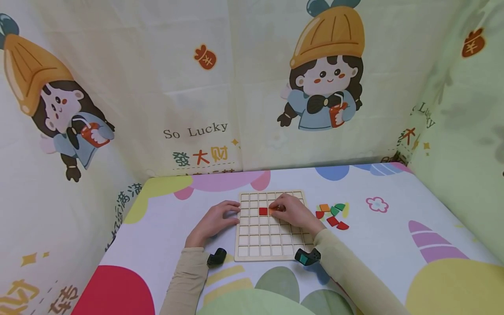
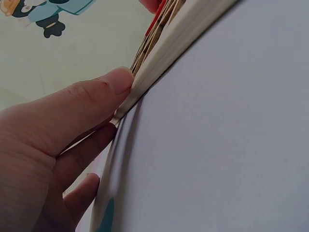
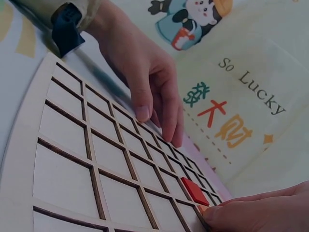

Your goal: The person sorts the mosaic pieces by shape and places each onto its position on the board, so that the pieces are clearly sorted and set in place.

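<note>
Your right hand (image 1: 293, 212) has its grip pinched on a small orange piece (image 1: 271, 211) at the grid board (image 1: 267, 258), just right of a red square (image 1: 263, 211). Your fingers hide much of the orange piece, so you cannot tell whether it sits flat in its cell. The red square lies on the grid with no hand on it. Your left hand (image 1: 214, 221) pinches nothing; its thumb and fingers are spread apart and touch the board's left edge.

Judging by how things lie, you are early on: one piece looks placed, a second is at its spot in your grip, and the others are off the board. Those lie loose on the worktop (image 1: 374, 236), to the right of the board: an orange square (image 1: 324, 208), a red block (image 1: 332, 221), two more red pieces (image 1: 343, 225), green pieces (image 1: 334, 211) and a yellow piece (image 1: 346, 210). Beyond the worktop hangs a printed cloth (image 1: 260, 109).
</note>
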A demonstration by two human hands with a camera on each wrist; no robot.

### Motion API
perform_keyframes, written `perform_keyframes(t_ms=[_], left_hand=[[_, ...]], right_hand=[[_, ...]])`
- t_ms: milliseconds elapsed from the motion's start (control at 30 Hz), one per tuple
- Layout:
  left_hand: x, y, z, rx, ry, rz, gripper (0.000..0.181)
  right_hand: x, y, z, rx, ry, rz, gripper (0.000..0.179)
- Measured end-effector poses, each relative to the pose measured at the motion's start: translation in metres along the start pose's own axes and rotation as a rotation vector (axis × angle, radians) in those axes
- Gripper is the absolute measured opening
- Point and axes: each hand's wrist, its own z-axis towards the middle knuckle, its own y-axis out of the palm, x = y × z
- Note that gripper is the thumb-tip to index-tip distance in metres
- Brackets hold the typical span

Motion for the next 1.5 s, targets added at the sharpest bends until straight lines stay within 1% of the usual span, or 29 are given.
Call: perform_keyframes(t_ms=[300,600,867,1233,1500], left_hand=[[0.0008,-0.0016,-0.0003,-0.006,0.004,0.008,0.035],[0.0019,-0.0016,-0.0005,-0.003,-0.003,-0.009,0.035],[0.002,-0.0016,-0.0002,-0.008,-0.018,-0.013,0.035],[0.0002,-0.0009,-0.0008,-0.005,0.011,-0.006,0.033],[0.0008,-0.0006,-0.0001,-0.002,-0.009,-0.017,0.034]], right_hand=[[0.0004,0.0021,0.0022,0.006,0.026,-0.016,0.021],[0.001,0.0031,0.0018,0.021,-0.007,-0.014,0.021],[0.0005,0.0044,0.0019,0.022,0.018,-0.016,0.022],[0.0,0.005,0.0012,0.025,0.023,-0.023,0.02],[-0.0002,0.0037,0.0008,0.03,0.032,-0.012,0.022]])
